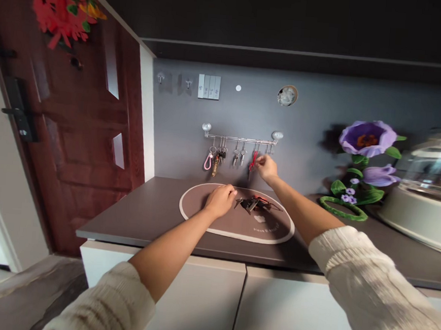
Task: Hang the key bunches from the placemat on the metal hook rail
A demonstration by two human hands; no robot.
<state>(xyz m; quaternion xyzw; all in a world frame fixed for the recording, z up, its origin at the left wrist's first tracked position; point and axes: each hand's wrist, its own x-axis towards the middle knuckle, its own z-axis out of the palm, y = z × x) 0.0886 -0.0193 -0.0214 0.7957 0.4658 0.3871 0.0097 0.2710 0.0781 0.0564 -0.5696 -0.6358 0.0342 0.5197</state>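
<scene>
On a wall-mounted rail (241,139) hang several sets of keys, with a pink loop (208,161) at the left and a brown strap (215,165) beside it. A key with a red cord (253,160) hangs toward the right. My right hand (267,168) is at this red cord, its fingers pinched together at the cord's right side. Below, my left hand (220,200) rests over the brown oval mat (198,204) with fingers curled; anything inside it is hidden. Just right of it lies a pile of dark keys (253,203) with some red among them.
A purple artificial flower (367,141) and a clear-domed appliance with a white base (422,216) stand at the right. A dark upper cabinet (292,28) overhangs the counter (124,223). A dark red door (90,124) is at the left.
</scene>
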